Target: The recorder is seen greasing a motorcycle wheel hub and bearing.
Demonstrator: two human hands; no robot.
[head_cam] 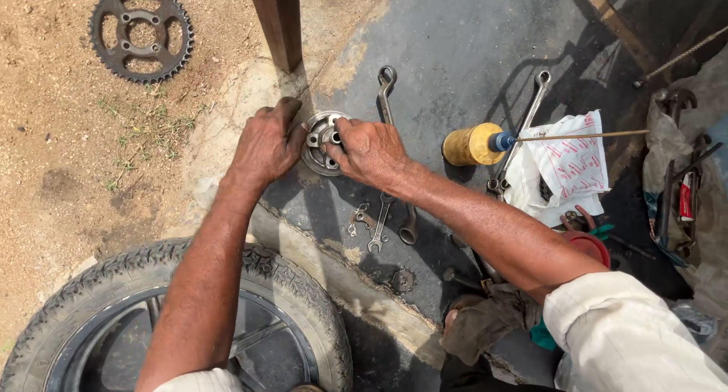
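Metal hub point(322, 142) gripped, seemingly, by left hand point(265, 145), right hand point(369, 151).

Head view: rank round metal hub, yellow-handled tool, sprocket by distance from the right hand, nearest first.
1. round metal hub: touching the right hand, on its left.
2. yellow-handled tool: on the dark slab, to its right.
3. sprocket: on the dirt, far upper left.

Two bare hands: left hand point(265, 143), right hand point(368, 151).
One round silver metal hub point(321, 136) between hands.
One dark toothed steel sprocket point(142, 33) on sandy ground.
One black rubber tyre on dark spoked wheel point(296, 286).
Long steel spanners, at least three: one above hub point(387, 85), one by bag point(531, 104), one small below point(379, 229).
One yellow cylindrical can point(472, 145).
One white plastic bag with red print point(572, 164).
One brown wooden post point(277, 20).
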